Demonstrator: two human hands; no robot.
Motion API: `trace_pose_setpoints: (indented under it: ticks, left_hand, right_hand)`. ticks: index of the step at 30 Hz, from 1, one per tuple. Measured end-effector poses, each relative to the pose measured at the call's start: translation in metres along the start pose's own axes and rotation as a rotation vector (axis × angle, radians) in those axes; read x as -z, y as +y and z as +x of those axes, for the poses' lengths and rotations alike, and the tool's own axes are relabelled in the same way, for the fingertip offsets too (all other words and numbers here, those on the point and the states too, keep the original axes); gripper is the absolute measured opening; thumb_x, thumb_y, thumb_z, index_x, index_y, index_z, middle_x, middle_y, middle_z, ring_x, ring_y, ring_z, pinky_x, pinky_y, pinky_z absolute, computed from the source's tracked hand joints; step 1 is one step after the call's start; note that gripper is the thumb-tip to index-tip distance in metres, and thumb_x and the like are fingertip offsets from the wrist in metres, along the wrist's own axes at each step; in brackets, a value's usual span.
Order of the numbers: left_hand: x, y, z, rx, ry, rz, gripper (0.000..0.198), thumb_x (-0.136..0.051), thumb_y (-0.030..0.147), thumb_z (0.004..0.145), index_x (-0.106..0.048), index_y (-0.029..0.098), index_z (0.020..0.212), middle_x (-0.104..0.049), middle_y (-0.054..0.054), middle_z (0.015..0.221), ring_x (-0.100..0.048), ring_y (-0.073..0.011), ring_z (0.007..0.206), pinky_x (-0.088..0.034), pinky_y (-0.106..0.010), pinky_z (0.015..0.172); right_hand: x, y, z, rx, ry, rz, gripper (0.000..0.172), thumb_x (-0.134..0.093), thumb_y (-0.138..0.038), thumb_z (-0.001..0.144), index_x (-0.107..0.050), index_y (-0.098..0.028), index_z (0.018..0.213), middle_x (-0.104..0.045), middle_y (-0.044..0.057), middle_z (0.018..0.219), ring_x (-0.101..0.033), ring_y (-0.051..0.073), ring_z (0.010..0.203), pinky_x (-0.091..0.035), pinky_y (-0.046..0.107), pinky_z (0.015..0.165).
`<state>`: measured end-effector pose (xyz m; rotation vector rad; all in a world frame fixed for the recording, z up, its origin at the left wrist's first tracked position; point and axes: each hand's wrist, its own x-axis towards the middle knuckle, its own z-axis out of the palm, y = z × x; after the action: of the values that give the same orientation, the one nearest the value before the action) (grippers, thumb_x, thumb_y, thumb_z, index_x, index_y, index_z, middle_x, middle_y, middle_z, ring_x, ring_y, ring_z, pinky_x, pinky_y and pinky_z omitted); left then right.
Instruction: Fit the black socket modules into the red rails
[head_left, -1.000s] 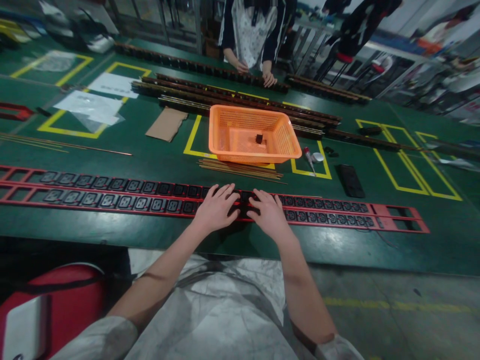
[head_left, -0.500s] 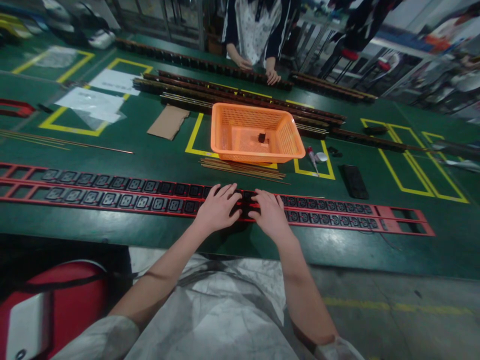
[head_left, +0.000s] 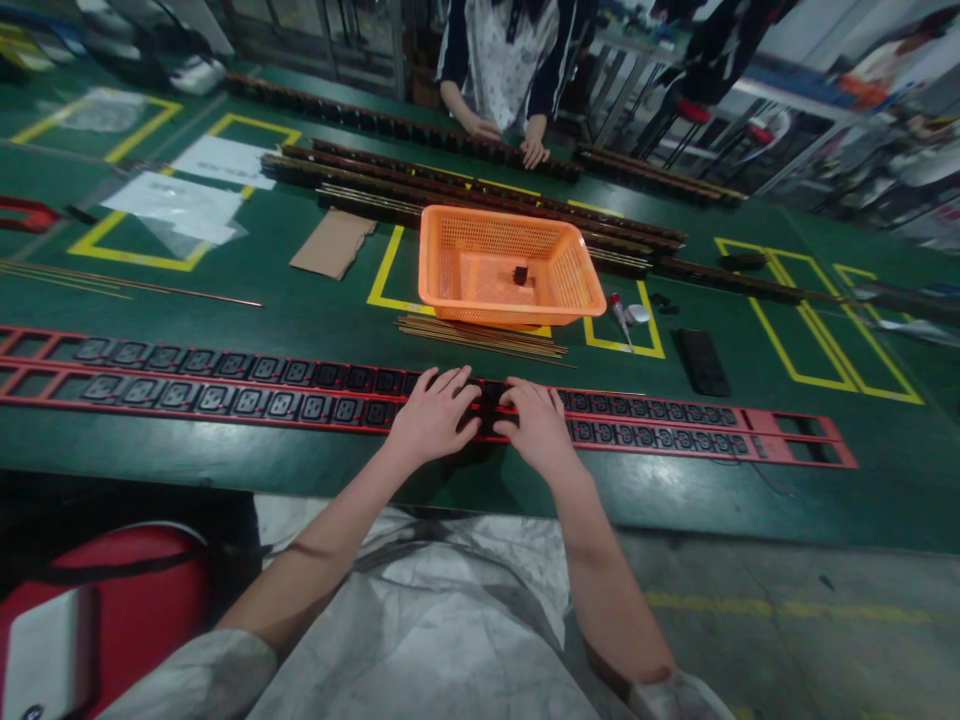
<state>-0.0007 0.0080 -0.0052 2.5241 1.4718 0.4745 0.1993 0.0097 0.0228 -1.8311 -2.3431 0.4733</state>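
Observation:
Two long red frames (head_left: 799, 425) lie side by side across the green table, filled with rows of black sockets (head_left: 281, 405). My left hand (head_left: 435, 415) rests on the frames near their middle, fingers spread over the sockets. Just right of it, my right hand (head_left: 534, 420) lies on the same frames with its fingers apart. A short stretch of dark sockets shows between the two hands. Neither hand appears to grip anything. The sockets directly under the palms are hidden.
Beyond the frames stand an orange basket (head_left: 510, 215) holding a small black part (head_left: 520, 275), thin rods (head_left: 484, 338), cardboard (head_left: 333, 243), a screwdriver (head_left: 620, 317) and a black block (head_left: 703, 361). Across the table, a person's hands (head_left: 534, 142) touch a dark rail (head_left: 405, 128).
The view has shifted slightly, so the table items sit a little further left. Both my hands stay in nearly the same place on the frames.

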Motion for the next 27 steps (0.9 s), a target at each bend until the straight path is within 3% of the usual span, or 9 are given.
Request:
trace_pose_setpoints:
  ticks: [12,27]
  left_hand:
    - [-0.0002,-0.0001,-0.0013,-0.003,0.005,0.018,0.035,-0.055,0.039,0.092,-0.060,0.022,0.123,-0.049,-0.015,0.156,-0.046,-0.0297,0.142,-0.031,-0.055,0.120]
    - [0.0003,-0.0013,-0.0010,-0.014,-0.004,0.020,0.033,-0.055,0.039,0.092,-0.063,0.022,0.119,-0.048,-0.014,0.157,-0.047,-0.0297,0.142,-0.031,-0.055,0.120]
  right_hand:
    - [-0.0057,0.0044,-0.0008,0.023,0.061,0.049,0.029,-0.071,-0.018,0.083,-0.060,-0.026,0.109,-0.060,0.005,0.145,-0.050,0.028,0.137,-0.026,0.061,0.119]
    - [-0.0084,0.0083,0.0033,0.047,0.090,0.056,0.020,-0.074,-0.022,0.082,-0.063,-0.026,0.099,-0.063,0.006,0.141,-0.053,0.030,0.133,-0.030,0.064,0.115]
